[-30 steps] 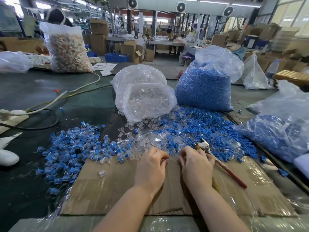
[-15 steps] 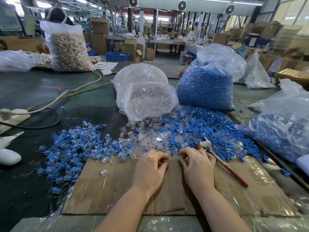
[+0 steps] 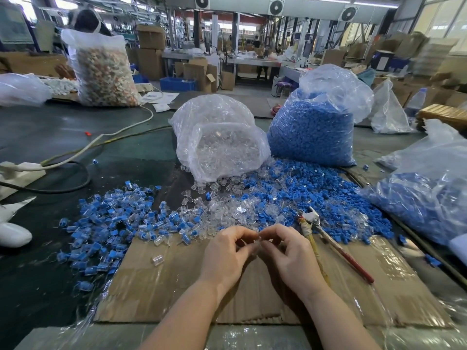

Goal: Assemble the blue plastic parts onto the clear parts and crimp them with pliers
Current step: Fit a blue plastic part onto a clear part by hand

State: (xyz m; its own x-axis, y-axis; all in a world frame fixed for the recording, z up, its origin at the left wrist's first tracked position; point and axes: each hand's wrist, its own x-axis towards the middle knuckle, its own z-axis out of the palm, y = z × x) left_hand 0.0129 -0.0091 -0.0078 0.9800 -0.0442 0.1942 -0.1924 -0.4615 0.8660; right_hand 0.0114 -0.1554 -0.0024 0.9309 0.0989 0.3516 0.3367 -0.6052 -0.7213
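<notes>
Corrugated cardboard mat (image 3: 156, 286), left hand (image 3: 225, 256) and right hand (image 3: 290, 256) both pinching a small clear part (image 3: 255, 241), red-handled pliers (image 3: 328, 238) beside

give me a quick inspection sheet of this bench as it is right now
surface: dark table, cardboard sheet at the front
job's things: pliers lying right of hands; loose blue parts; loose clear parts; assembled pieces piled left
clutter: bag of clear parts, bag of blue parts
grippers: left hand and right hand pinch a small clear piece together
cables: white cable, black cable
surroundings: factory hall, cartons
</notes>
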